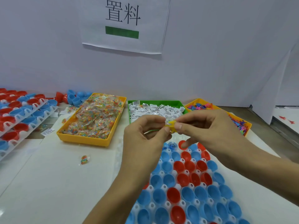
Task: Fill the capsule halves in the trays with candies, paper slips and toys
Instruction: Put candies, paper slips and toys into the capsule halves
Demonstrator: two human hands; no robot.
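A white tray (163, 172) of open blue and red capsule halves (184, 178) lies in front of me at lower right. Just above its far end, my left hand (145, 135) and my right hand (207, 126) together pinch a small yellow toy (171, 125) with a clear wrapper between thumbs and fingers. One blue half (172, 145) at the tray's far end holds contents. Behind stand a yellow bin of candy packets (95, 117), a green bin of paper slips (155, 109) and an orange bin of coloured toys (239, 122).
Stacked trays of red and blue halves (21, 110) sit at far left, with loose halves (74, 97) behind them. A stray candy packet (85, 159) lies on the white table. A white wall with a paper sign (124, 23) closes the back.
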